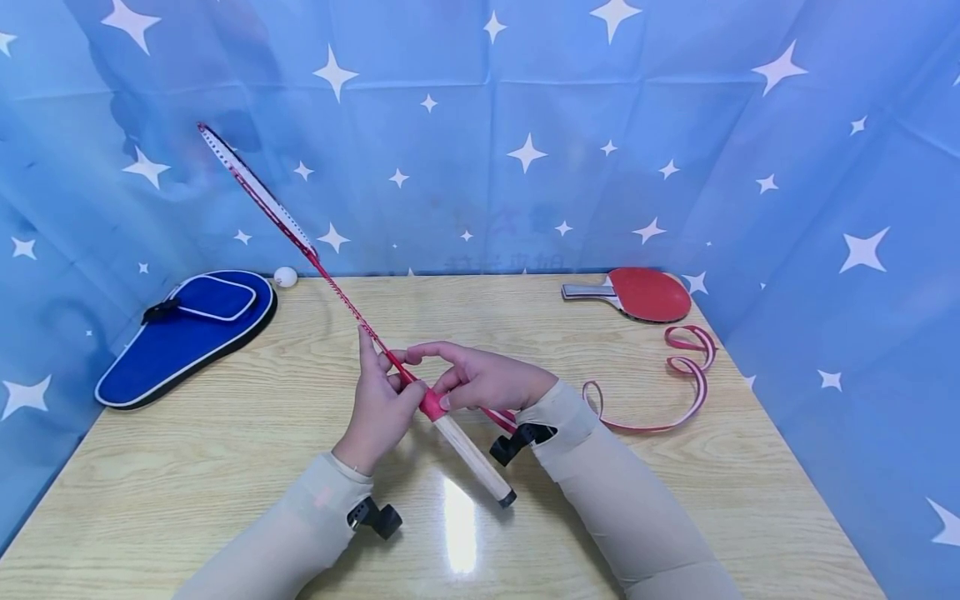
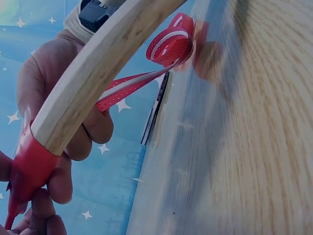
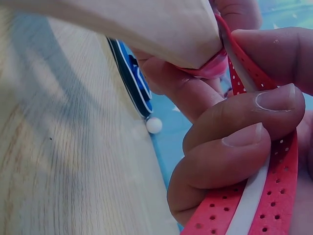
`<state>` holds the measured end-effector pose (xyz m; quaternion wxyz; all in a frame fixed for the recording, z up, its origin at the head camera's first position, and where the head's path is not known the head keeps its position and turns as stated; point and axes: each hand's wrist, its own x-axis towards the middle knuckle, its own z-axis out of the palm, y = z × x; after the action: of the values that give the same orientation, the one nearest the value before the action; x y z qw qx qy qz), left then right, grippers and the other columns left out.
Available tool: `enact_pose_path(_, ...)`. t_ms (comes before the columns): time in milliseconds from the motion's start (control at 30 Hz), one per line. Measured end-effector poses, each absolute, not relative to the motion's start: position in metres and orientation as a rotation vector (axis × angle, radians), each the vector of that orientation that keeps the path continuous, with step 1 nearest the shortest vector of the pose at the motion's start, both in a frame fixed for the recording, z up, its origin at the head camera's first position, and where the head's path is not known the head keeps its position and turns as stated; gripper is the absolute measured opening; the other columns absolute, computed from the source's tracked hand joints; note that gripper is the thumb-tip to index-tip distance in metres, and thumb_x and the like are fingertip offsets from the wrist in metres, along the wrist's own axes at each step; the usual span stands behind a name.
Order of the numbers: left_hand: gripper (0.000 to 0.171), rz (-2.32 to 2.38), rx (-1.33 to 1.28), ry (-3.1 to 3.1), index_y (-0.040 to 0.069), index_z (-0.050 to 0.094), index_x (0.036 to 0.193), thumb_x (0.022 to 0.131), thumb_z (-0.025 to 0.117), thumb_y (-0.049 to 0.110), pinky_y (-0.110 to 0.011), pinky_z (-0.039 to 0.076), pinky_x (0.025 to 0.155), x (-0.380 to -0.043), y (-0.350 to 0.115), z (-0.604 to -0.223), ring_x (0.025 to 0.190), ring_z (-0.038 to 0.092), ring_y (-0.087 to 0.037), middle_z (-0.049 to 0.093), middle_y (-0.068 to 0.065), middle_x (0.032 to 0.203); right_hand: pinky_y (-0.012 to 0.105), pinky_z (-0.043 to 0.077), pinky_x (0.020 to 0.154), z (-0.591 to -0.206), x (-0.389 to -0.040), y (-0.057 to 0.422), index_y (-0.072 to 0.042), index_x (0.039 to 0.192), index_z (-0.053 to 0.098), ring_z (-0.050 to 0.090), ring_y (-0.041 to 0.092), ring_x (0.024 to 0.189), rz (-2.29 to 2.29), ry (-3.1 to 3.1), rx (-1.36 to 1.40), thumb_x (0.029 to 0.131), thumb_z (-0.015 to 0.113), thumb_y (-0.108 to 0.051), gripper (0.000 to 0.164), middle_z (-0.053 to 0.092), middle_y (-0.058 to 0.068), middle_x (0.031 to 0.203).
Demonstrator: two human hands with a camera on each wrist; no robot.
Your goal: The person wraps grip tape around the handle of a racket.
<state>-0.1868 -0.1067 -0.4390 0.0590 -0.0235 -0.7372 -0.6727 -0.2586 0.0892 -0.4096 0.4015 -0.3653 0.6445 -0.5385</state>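
A red badminton racket (image 1: 348,304) slants up to the left above the table, its bare wooden handle (image 1: 474,460) pointing toward me. My left hand (image 1: 381,412) grips it at the shaft and the red top of the handle. In my right hand (image 1: 487,379), the fingers curl round a red perforated grip tape (image 3: 279,181) with a white stripe, while the thumb sits at the red collar (image 2: 34,169). The tape's loose end trails behind the right wrist and lies in curls (image 1: 693,375) on the table's right side.
A red table tennis bat (image 1: 651,293) lies at the back right. At the back left are a blue bat case (image 1: 191,337) and a white ball (image 1: 285,277). The wooden table (image 1: 247,467) meets a blue starry curtain (image 1: 450,150) behind it.
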Motion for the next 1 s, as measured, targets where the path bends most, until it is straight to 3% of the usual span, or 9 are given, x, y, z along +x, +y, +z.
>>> enact_pose_path(133,0.122,-2.042,-0.079,-2.230,0.025,-0.024,0.166,0.087,0.063,-0.009,-0.024,0.056,0.062,-0.1870,-0.1071,-0.4395,0.073,0.062,-0.018,0.058,-0.013,0.131,0.037,0.052,0.108,-0.4105,-0.2593,0.0896,-0.023,0.165,0.031,0.061,0.052,0.126,-1.364,1.631,-0.959,0.098,0.058,0.008,0.078,0.069,0.033,0.123)
enact_pose_path(400,0.123,-2.107,-0.123,-2.226,0.030,-0.024,0.166,0.088,0.064,-0.006,-0.029,0.058,0.067,-0.1868,-0.1082,-0.4394,0.076,0.064,-0.023,0.060,-0.016,0.132,0.035,0.055,0.101,-0.4117,-0.2605,0.0916,-0.019,0.161,0.035,0.072,0.028,0.111,-1.351,1.710,-0.986,0.098,0.064,0.003,0.073,0.070,0.033,0.120)
enact_pose_path(567,0.124,-2.117,-0.143,-2.218,0.035,-0.023,0.165,0.088,0.065,-0.006,-0.029,0.061,0.071,-0.1866,-0.1090,-0.4401,0.083,0.067,-0.026,0.059,-0.015,0.135,0.033,0.057,0.094,-0.4110,-0.2601,0.0901,-0.018,0.160,0.038,0.072,0.027,0.108,-1.345,1.745,-1.006,0.096,0.069,0.000,0.073,0.070,0.027,0.124)
enact_pose_path(800,0.130,-2.077,-0.135,-2.235,0.029,-0.027,0.165,0.088,0.074,-0.001,-0.027,0.060,0.066,-0.1890,-0.1060,-0.4417,0.075,0.068,-0.018,0.060,-0.014,0.123,0.035,0.057,0.098,-0.4125,-0.2609,0.0895,-0.016,0.160,0.037,0.069,0.023,0.115,-1.319,1.795,-1.052,0.096,0.073,-0.004,0.075,0.062,0.013,0.142)
enact_pose_path(1000,0.129,-2.053,-0.128,-2.232,0.027,-0.027,0.165,0.088,0.072,-0.003,-0.028,0.062,0.068,-0.1886,-0.1057,-0.4420,0.078,0.070,-0.019,0.059,-0.018,0.126,0.037,0.056,0.101,-0.4130,-0.2614,0.0896,-0.019,0.160,0.037,0.069,0.023,0.118,-1.316,1.793,-1.051,0.098,0.072,-0.008,0.072,0.065,0.012,0.139)
